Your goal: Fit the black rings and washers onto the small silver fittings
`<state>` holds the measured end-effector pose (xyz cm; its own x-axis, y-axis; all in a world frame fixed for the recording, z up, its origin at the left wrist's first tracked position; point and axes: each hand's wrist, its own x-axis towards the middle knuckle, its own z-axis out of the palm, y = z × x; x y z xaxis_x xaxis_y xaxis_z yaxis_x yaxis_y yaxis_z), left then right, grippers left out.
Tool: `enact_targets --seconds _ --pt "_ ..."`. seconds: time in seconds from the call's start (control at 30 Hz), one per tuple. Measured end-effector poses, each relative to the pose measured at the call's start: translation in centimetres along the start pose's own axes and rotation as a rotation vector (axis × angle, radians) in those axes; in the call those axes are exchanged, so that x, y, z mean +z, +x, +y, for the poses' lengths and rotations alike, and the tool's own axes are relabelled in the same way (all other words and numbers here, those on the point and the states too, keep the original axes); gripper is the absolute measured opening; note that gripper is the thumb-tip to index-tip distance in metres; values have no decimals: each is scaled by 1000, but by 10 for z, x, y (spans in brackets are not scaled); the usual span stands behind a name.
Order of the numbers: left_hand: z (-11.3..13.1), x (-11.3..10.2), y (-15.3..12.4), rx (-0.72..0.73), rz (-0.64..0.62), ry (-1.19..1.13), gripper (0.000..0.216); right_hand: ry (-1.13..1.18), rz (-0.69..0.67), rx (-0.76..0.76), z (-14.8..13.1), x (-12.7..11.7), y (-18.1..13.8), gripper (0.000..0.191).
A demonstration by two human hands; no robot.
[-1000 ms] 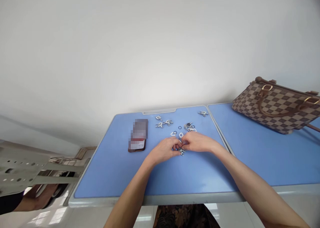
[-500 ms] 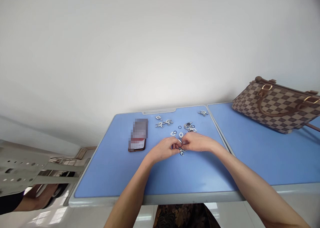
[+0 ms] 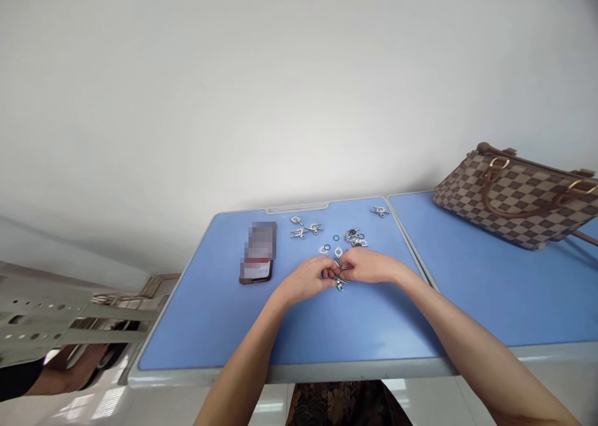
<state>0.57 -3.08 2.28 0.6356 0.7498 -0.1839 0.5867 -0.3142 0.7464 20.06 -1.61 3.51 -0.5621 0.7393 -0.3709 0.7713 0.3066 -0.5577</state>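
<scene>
My left hand (image 3: 312,279) and my right hand (image 3: 367,265) meet over the blue table, fingertips pinched together on a small silver metal fitting (image 3: 340,285). Part of the fitting shows below the fingers; the rest is hidden by them. Just beyond the hands lie a flat silver two-hole plate (image 3: 338,252), a similar plate (image 3: 322,250) and a black rubber ring (image 3: 336,238). A pile of metal parts with black rings (image 3: 354,234) sits behind my right hand. Farther back are several silver fittings (image 3: 314,228), and a lone fitting (image 3: 380,211) near the table's far right corner.
A phone (image 3: 258,253), partly blurred out, lies left of the parts. On the adjoining blue table (image 3: 490,289) stands a brown checkered handbag (image 3: 518,198). A white wall rises behind. At lower left are a pale perforated chair (image 3: 42,320) and another person's leg (image 3: 70,370).
Almost nothing differs. Both hands stay in the same place, with only a slight shift of the fingers around the fitting.
</scene>
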Motion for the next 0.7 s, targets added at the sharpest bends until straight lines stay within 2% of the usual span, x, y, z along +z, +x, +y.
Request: enact_targets --seconds 0.2,0.3,0.53,0.7 --pt "1 0 -1 -2 9 0 16 21 1 -7 -1 -1 0 21" --pt "2 0 -2 1 21 -1 14 96 42 -16 3 -9 -4 17" --pt "2 0 -2 -4 22 -26 17 307 351 60 28 -34 -14 28" --pt "-5 -13 -5 -25 95 -84 20 226 486 135 41 -45 -16 29"
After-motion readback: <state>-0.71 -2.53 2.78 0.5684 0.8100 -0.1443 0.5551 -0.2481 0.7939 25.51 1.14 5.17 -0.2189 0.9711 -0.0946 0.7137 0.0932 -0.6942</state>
